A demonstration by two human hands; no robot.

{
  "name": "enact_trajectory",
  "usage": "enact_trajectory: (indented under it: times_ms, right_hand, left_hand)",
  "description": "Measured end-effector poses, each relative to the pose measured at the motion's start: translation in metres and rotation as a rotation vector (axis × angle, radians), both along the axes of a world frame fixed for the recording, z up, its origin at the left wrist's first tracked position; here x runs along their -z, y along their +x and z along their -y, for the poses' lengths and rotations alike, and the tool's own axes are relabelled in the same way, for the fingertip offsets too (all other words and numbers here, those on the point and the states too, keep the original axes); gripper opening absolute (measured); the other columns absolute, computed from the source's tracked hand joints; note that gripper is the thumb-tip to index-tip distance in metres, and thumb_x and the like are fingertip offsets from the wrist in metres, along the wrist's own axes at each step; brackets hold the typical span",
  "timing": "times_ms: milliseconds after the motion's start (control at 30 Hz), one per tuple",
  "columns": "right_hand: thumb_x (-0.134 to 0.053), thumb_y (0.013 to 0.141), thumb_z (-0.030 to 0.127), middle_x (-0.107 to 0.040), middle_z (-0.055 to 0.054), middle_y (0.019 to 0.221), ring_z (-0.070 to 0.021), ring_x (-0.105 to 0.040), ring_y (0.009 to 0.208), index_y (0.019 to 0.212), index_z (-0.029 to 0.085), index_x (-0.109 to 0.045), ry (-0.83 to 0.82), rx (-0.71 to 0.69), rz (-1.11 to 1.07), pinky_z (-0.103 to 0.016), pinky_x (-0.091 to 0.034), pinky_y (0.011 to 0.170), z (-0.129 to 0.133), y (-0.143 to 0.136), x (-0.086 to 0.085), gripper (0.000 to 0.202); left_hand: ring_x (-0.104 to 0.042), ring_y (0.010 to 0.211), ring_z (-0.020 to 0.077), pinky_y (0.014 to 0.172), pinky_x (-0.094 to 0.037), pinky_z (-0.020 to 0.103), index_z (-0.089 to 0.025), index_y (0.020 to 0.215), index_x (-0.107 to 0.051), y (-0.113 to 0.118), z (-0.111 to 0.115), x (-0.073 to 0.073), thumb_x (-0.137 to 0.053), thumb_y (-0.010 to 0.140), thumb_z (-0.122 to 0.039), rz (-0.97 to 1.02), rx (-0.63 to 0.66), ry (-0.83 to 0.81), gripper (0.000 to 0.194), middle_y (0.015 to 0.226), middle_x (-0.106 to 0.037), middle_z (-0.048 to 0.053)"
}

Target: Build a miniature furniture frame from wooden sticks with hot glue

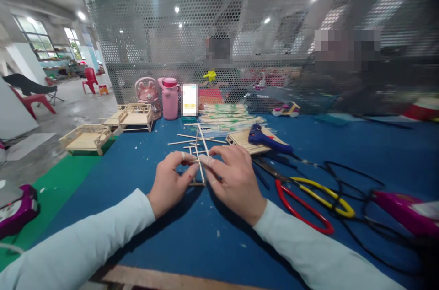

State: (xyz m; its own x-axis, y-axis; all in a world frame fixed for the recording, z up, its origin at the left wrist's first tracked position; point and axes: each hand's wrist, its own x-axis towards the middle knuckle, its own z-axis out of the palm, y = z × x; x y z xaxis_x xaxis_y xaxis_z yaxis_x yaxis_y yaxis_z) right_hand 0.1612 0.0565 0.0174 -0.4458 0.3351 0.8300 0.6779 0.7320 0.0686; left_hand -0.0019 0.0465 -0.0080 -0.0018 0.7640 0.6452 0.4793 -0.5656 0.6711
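Observation:
A small frame of thin wooden sticks (202,172) stands on the blue table between my hands. My left hand (173,180) pinches it from the left, thumb and forefinger closed on a stick. From the right, my right hand (235,180) holds the same frame near its middle, with light wraps on some fingertips. Several loose sticks (180,142) lie just behind. A blue glue gun (270,140) rests on a flat wooden piece (236,138) to the right, behind my right hand.
Scissors with red and yellow handles (305,223) and black cables (343,180) lie at right. Small wooden furniture pieces (85,139) stand at back left. A pink bottle (170,100), a lit phone (190,100) and stick bundles (222,118) stand or lie before a perforated screen (137,34).

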Motion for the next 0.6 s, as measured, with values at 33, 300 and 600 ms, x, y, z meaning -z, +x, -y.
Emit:
enact_trajectory:
  times_ms: [33, 300, 600]
  right_hand:
    - [-0.054, 0.084, 0.017, -0.063, -0.009, 0.088, -0.022, -0.054, 0.084, 0.088, 0.017, -0.069, 0.0, -0.002, 0.002, -0.04, -0.039, 0.081, 0.0, 0.0001, -0.0001, 0.015]
    - [-0.054, 0.083, 0.016, -0.064, -0.01, 0.088, -0.0225, -0.054, 0.084, 0.09, 0.015, -0.07, 0.014, -0.01, 0.018, -0.04, -0.039, 0.08, 0.0001, 0.0008, -0.0007, 0.017]
    - [-0.053, 0.084, 0.017, -0.064, -0.009, 0.089, -0.0225, -0.054, 0.087, 0.09, 0.016, -0.07, -0.003, 0.007, 0.021, -0.04, -0.04, 0.082, 0.0003, 0.0006, -0.0003, 0.018]
  left_hand:
    - [-0.06, 0.073, 0.0149, 0.069, -0.048, 0.027, -0.016, 0.085, -0.065, -0.0001, -0.0001, -0.0003, -0.062, 0.079, -0.02, -0.001, 0.001, 0.002, 0.007, 0.078, -0.067, 0.003]
    - [-0.061, 0.073, 0.0148, 0.07, -0.048, 0.027, -0.016, 0.085, -0.065, -0.0005, -0.0005, -0.0006, -0.061, 0.081, -0.021, -0.012, 0.01, -0.001, 0.007, 0.078, -0.067, 0.004]
    - [-0.061, 0.071, 0.0146, 0.068, -0.049, 0.027, -0.017, 0.083, -0.064, 0.0006, 0.0021, -0.0038, -0.062, 0.08, -0.021, -0.026, -0.017, 0.006, 0.006, 0.076, -0.067, 0.002]
